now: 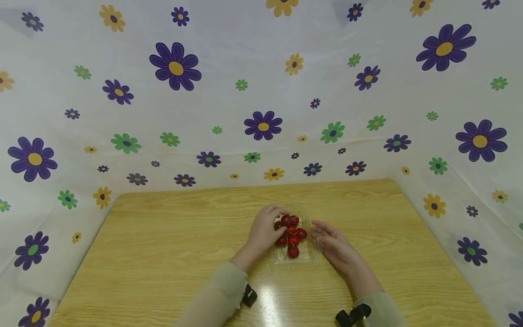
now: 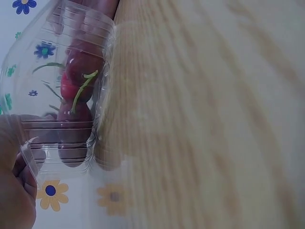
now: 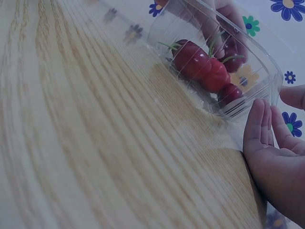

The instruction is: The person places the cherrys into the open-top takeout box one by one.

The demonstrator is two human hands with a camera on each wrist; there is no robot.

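Observation:
A clear plastic box [image 1: 307, 257] without a lid over it sits on the table with several red cherries [image 1: 293, 240] inside. Green stems [image 2: 82, 93] stick up from some of them. My left hand [image 1: 264, 228] reaches over the box's left side, its thumb and fingers bent around a dark cherry [image 1: 278, 225] among the others. Through the clear wall, the right wrist view shows those fingers [image 3: 232, 21] down by a cherry [image 3: 232, 59]. At the box's right wall, my right hand [image 1: 336, 247] holds its fingers fairly straight, fingertips right at the plastic.
The wood-grain table [image 1: 175, 245] extends on both sides of the box. A white cloth [image 1: 229, 104] printed with flowers stands around the back and both sides. Black straps [image 1: 353, 315] sit at both wrists, over light sleeves [image 1: 216, 295].

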